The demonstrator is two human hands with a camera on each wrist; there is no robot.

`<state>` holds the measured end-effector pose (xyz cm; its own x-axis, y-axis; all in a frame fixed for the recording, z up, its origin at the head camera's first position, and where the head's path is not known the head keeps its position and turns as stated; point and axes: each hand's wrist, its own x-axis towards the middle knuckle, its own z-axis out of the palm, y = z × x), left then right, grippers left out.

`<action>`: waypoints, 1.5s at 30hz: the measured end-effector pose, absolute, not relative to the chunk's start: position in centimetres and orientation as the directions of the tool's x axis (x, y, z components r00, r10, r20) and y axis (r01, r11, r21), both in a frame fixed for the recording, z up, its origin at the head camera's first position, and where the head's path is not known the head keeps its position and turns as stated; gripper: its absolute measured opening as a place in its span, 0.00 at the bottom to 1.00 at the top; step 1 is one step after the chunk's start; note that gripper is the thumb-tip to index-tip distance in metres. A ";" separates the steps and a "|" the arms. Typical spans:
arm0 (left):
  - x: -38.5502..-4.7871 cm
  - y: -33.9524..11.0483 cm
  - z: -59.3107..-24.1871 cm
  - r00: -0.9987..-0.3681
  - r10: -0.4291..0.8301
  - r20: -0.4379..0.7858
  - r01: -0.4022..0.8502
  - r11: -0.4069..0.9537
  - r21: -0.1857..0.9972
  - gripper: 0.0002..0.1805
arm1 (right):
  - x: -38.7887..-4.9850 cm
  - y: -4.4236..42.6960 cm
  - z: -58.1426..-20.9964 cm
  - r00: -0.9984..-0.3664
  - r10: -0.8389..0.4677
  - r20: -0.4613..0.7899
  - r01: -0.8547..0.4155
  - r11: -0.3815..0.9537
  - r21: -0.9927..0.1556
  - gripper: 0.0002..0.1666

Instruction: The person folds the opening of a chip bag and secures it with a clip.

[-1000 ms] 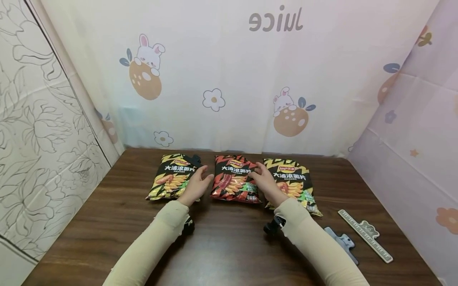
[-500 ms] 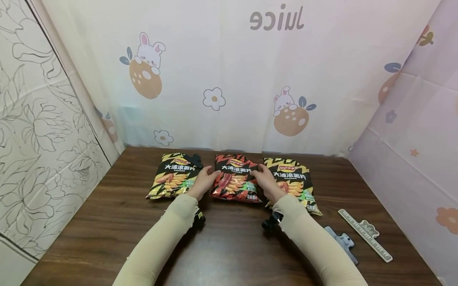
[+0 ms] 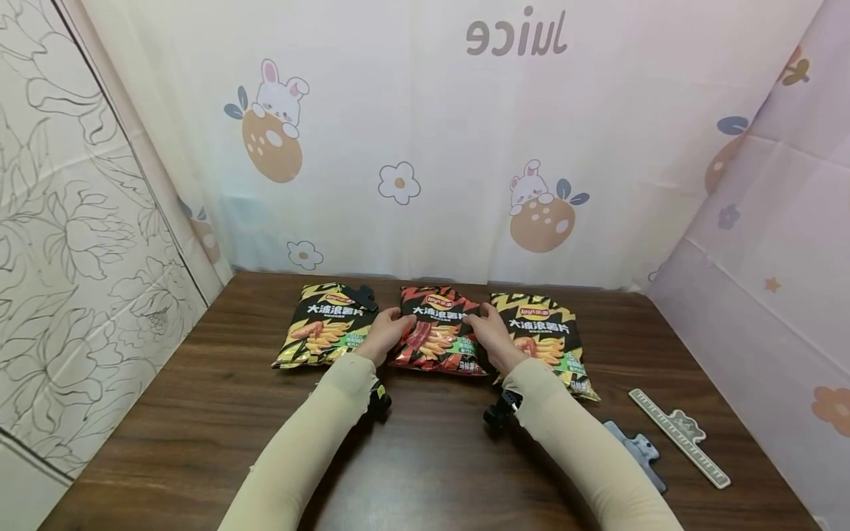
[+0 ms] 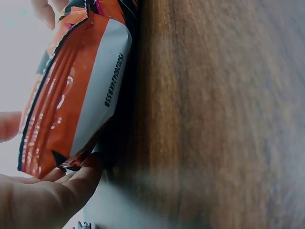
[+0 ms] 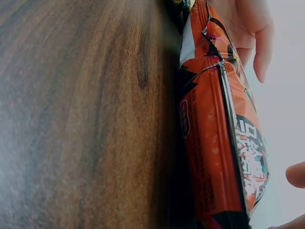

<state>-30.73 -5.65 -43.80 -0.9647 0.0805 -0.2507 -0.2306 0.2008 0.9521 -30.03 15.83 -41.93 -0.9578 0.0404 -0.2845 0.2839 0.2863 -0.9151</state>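
A red-and-black bag of chips (image 3: 434,332) lies face up between the two hands, toward the back of the table. My left hand (image 3: 387,333) holds its left side, thumb on top; in the left wrist view the fingers (image 4: 81,186) reach under the bag's edge. At the right side, my right hand (image 3: 494,335) grips the bag, with its thumb over the printed front. The right wrist view shows that thumb (image 5: 296,175) beside the bag's raised top; most of the other fingers are out of sight there.
Yellow-and-black chip bags lie on both sides, one at left (image 3: 319,332), one at right (image 3: 547,346). A black clip (image 3: 361,296) sits on the left bag's top corner. A grey-blue clip (image 3: 637,450) and a long pale clip (image 3: 680,435) lie at the table's right.
My left hand has moved right, from the gap between bags onto the red bag's left edge. The right hand has shifted only slightly at its right edge. The bags have stayed put.
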 end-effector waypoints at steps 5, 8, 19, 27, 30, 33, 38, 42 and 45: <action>-30.5 -5.6 -43.7 -0.965 0.077 -0.249 -0.235 0.160 0.959 0.36 | -29.9 15.8 -41.7 -0.957 0.050 -0.287 0.290 0.269 -0.919 0.43; -30.4 -5.6 -43.7 -0.966 0.076 -0.247 -0.235 0.143 0.962 0.36 | -29.9 15.8 -41.7 -0.954 0.057 -0.295 0.299 0.257 -0.919 0.43; -30.0 -5.7 -43.5 -0.972 0.032 -0.232 -0.227 0.114 0.967 0.35 | -29.8 16.4 -41.7 -0.951 0.065 -0.301 0.307 0.273 -0.912 0.42; -29.5 -5.7 -43.5 -0.979 0.033 -0.201 -0.196 0.112 0.974 0.33 | -29.5 16.5 -41.4 -0.951 0.062 -0.303 0.309 0.258 -0.916 0.41; -29.3 -5.8 -43.4 -0.982 0.030 -0.188 -0.184 0.111 0.977 0.33 | -29.3 16.4 -41.3 -0.950 0.061 -0.306 0.312 0.254 -0.916 0.41; -29.1 -5.9 -43.3 -0.984 0.025 -0.179 -0.175 0.111 0.978 0.32 | -29.0 16.5 -41.3 -0.956 0.054 -0.287 0.291 0.257 -0.921 0.40; -28.8 -6.0 -43.2 -0.985 0.023 -0.168 -0.165 0.103 0.981 0.31 | -28.3 16.4 -40.9 -0.968 0.045 -0.246 0.249 0.254 -0.934 0.40; -28.7 -6.0 -43.2 -0.987 0.013 -0.159 -0.157 0.108 0.982 0.32 | -27.7 16.5 -40.5 -0.975 0.032 -0.220 0.220 0.265 -0.939 0.40; -28.6 -6.1 -43.0 -0.987 0.006 -0.161 -0.160 0.117 0.980 0.32 | -27.4 16.5 -40.3 -0.979 0.018 -0.203 0.200 0.259 -0.945 0.39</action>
